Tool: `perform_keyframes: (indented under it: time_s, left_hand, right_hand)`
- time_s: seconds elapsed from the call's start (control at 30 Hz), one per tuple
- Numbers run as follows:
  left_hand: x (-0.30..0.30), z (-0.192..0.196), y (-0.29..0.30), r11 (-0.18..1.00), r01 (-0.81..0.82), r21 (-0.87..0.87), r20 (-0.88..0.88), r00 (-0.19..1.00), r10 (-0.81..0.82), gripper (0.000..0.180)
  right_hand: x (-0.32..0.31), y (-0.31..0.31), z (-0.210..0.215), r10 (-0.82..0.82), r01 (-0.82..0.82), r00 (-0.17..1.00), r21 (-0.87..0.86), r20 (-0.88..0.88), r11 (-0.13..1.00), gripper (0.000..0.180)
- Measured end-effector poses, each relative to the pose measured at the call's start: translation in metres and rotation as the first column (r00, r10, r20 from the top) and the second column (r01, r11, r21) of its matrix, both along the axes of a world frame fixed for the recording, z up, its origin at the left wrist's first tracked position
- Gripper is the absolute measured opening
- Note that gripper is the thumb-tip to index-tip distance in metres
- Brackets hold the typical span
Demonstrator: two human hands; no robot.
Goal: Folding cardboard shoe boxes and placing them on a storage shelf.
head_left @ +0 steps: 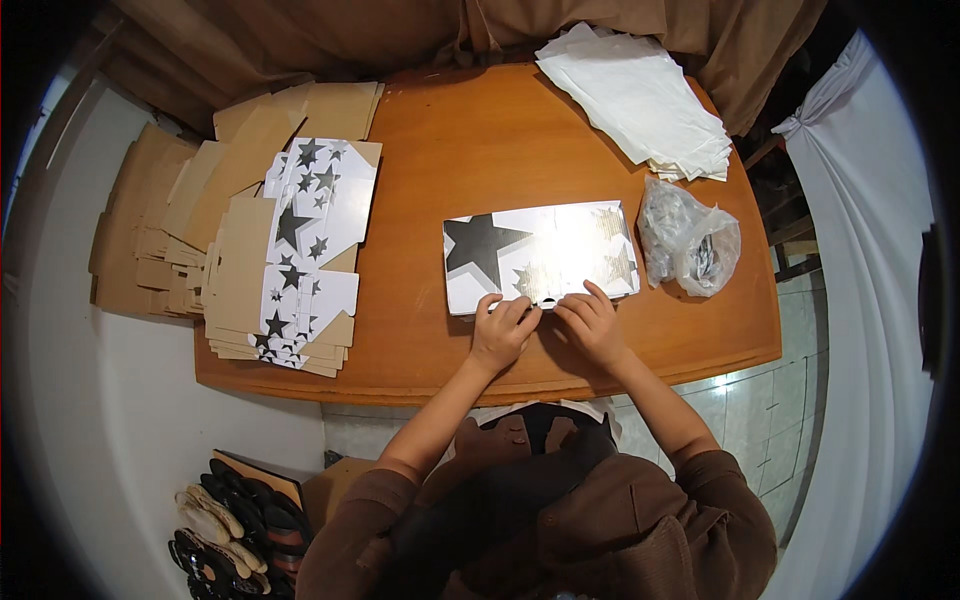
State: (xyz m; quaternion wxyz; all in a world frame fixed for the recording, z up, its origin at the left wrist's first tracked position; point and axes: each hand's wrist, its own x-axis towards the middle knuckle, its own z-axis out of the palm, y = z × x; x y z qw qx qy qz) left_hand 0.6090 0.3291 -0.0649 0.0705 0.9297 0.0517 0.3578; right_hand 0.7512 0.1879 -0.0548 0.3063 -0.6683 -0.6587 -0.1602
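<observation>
Head view shows a star-printed cardboard box [540,255] sitting mid-table, both hands on its near edge. Left hand [502,325] and right hand [592,322] have fingers curled, pressing the front flap, gripping nothing. Looks light, thin, easy to crease, so best held by the edges. Flat box blanks [290,250] are stacked left, white paper sheets [640,100] and a plastic bag [690,240] right, on the wooden table [450,150].

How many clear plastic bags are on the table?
1: a clear plastic bag lies right of the star-printed box that both hands press, below the white paper stack. Others may be hidden.
</observation>
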Motion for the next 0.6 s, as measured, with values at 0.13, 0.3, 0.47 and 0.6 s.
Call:
perform_keyframes:
  time_s: [0.13,0.3,0.47,0.6]
  left_hand:
    - [0.001,0.004,-0.001,1.000,-0.008,-0.015,-0.005,1.000,0.008,0.020]
    - [0.007,0.014,0.000,0.997,0.013,-0.074,-0.081,0.997,-0.019,0.027]
    - [0.027,0.033,0.013,0.990,0.086,-0.111,-0.136,0.986,-0.101,0.043]
    - [0.041,0.045,0.017,0.986,0.116,-0.124,-0.186,0.973,-0.138,0.050]
  right_hand:
    - [0.004,0.000,0.002,0.002,-0.001,0.997,0.010,-0.079,1.000,0.025]
    - [0.013,0.005,0.028,0.004,-0.015,0.966,-0.038,-0.258,0.999,0.022]
    - [0.064,0.031,0.056,-0.107,0.092,0.988,-0.125,-0.115,0.988,0.023]
    - [0.101,0.054,0.041,-0.191,0.195,0.981,-0.154,0.037,0.969,0.030]
